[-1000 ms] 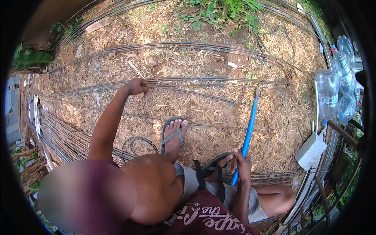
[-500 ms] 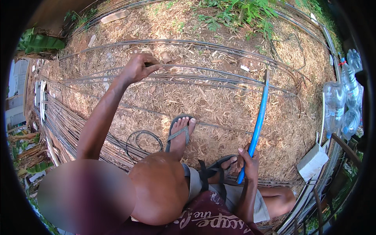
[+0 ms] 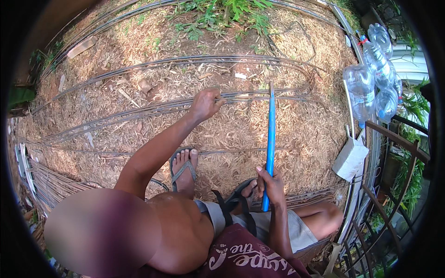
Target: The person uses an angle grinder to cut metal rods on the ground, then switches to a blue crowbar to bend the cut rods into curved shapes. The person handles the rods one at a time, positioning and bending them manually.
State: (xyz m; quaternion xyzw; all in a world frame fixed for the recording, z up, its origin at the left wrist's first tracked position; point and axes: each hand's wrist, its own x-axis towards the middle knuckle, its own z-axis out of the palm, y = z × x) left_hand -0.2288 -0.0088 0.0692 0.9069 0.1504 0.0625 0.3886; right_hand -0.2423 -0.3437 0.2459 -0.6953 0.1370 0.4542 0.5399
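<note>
- The ground (image 3: 139, 92) is a wide bed of dry, tan leaf litter, flaky and crumpled, with green weeds (image 3: 222, 14) at its far edge.
- Long thin steel rods (image 3: 116, 116) lie across it in bundles, grey and rusty, curving with the lens; more are stacked in a dense sheaf (image 3: 41, 185) at the left.
- A rust-brown metal railing (image 3: 394, 185) of straight bars stands at the right.
- Clear plastic bottles (image 3: 366, 88), ribbed and crinkled, cluster near the railing, above a pale rectangular block (image 3: 350, 157).
- A blue tube (image 3: 270, 139), straight, smooth and slim, stands nearly upright in the picture; its far end meets the rod bundle, its near end sticks out below the right hand.
- The left hand (image 3: 205, 103) reaches forward, fingers curled shut around a rod in the middle bundle, just left of the tube's tip.
- The right hand (image 3: 271, 183) is closed in a fist around the tube's lower part, above the knee.
- A foot in a grey strapped sandal (image 3: 182, 167) rests flat on the litter between the arms.
</note>
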